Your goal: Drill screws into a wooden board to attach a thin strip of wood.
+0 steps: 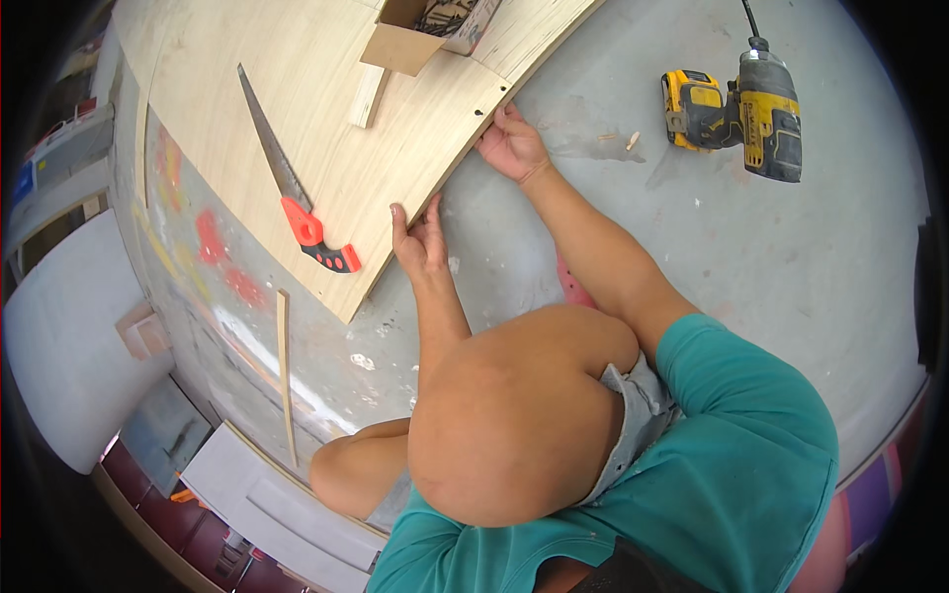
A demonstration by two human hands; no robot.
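Note:
A large pale plywood panel (198, 59) lies at the upper left, with dark screw holes near its right edge. My left hand (423, 245) grips that edge near the panel's near corner, its thumb and fingers on either side of it. Farther along the same edge my right hand (514, 148) is closed on the panel, close to the holes; some of its fingers are hidden beneath. A handsaw (282, 168) with a red and black handle rests on top of the panel, left of my left hand.
An open cardboard box of screws (425, 35) and a short wood block (369, 96) sit on the panel. A yellow and black cordless driver (771, 114) lies on the grey floor at right. A thin wood strip (285, 376) and a white panel (267, 489) are at lower left.

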